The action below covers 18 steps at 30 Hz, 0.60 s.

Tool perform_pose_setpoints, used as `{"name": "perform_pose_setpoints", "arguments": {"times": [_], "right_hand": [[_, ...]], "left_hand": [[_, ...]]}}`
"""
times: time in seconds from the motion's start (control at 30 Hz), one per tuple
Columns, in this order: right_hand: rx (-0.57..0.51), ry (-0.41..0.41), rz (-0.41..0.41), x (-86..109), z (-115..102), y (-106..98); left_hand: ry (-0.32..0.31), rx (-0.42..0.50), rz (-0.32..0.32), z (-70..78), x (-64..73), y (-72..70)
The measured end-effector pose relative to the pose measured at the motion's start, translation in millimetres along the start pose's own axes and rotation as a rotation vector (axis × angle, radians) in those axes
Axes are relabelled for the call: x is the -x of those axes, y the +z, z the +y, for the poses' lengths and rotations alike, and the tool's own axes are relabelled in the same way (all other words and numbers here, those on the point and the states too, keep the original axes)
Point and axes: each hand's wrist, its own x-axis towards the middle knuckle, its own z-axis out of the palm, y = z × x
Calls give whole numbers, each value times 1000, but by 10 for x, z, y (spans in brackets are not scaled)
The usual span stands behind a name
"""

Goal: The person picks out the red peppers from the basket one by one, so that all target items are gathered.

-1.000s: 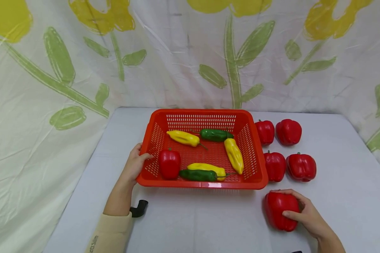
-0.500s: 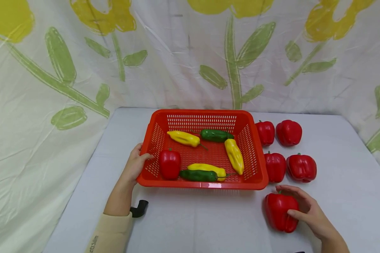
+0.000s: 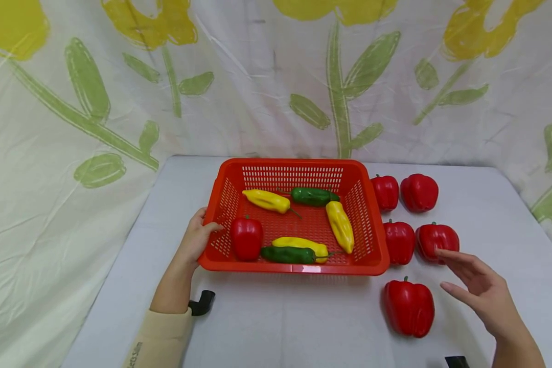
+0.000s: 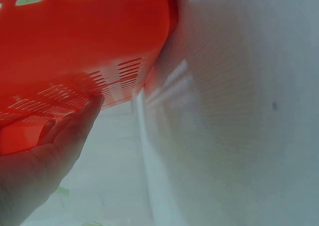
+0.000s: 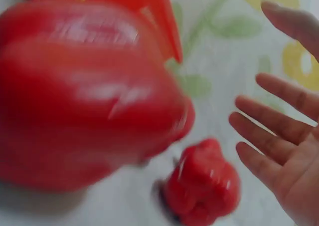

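My left hand grips the left side of a red plastic basket, its thumb over the rim. In the left wrist view the fingers lie against the basket's slotted wall. Inside the basket are a red bell pepper, three long yellow peppers and two green ones. Another red bell pepper rests on the table by the basket's front right corner. To its right, my right hand is held apart from it, fingers spread and holding nothing, as the right wrist view also shows.
Several red bell peppers sit in two rows right of the basket, the left ones partly hidden by its wall. A white cloth covers the table. Behind it hangs a flower-patterned curtain.
My right hand has let go of the front red bell pepper and moved away to the right. The pepper stays on the table. The left hand and basket have not moved.
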Motion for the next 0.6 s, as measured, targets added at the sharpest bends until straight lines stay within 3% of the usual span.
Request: {"name": "perform_pose_setpoints", "arguments": {"times": [0.13,0.3,0.6], "right_hand": [[2,-68,17,-146,-155,77],[53,-59,-3,-307,-264,204],[-67,-68,-23,-558,-327,322]], "left_hand": [[-1,-3,4,-3,-4,1],[0,-9,8,-4,-7,4],[3,-7,9,1,-3,7]]}}
